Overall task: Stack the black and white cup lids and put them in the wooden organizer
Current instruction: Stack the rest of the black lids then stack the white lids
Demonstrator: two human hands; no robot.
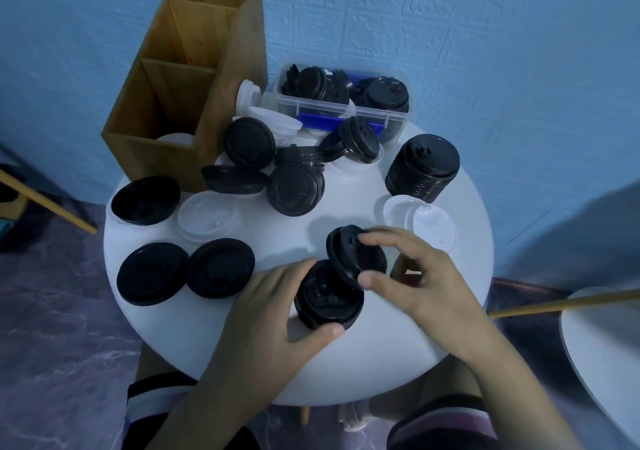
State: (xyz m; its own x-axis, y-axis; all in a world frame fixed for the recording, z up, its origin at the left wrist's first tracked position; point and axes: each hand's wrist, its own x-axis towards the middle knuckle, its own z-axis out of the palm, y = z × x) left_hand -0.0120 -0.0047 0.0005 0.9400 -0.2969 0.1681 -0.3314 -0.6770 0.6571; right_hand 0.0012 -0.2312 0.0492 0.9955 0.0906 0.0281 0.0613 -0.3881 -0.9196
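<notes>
Seen from the head camera, your left hand (277,311) cups a short black stack (329,305) at the near middle of the bench (381,363). Your right hand (415,283) pinches one tilted black lid (356,255) just above it. A taller ribbed stack (422,165) stands far right. The boxy wooden organizer (180,78), far left, shows only something white in its near compartment. Most work remains, I judge: glossy round black lids and translucent white lids (419,221) lie scattered.

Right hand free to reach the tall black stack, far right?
Probably not yet: the right hand pinches a black lid. Path to the tall black stack looks open, only flat white lids between.
</notes>
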